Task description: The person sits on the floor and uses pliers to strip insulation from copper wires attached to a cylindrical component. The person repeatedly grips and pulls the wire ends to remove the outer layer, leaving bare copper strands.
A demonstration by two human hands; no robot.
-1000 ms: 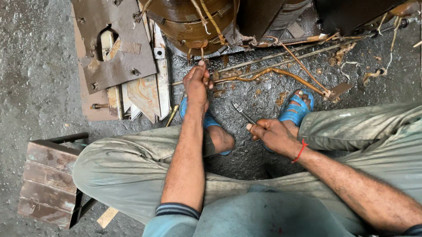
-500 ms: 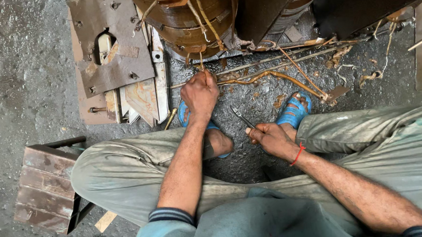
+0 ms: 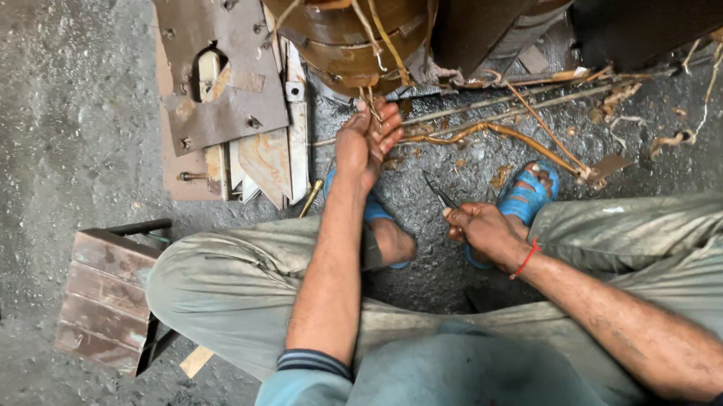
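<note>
Strands (image 3: 369, 102) from coil (image 3: 351, 28) in left hand (image 3: 366, 140); right hand (image 3: 480, 229) holds blade (image 3: 439, 191).

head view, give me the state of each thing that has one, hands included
left hand: raised, closed on thin strands hanging from the coil
right hand: low by the knee, closed on a small pointed tool
small pointed tool: held, tip pointing up and away
brown coil: wound, loose strands hanging at its base
copper wires: bent, lying loose on the floor
wooden stool: unoccupied, beside the left leg
</note>
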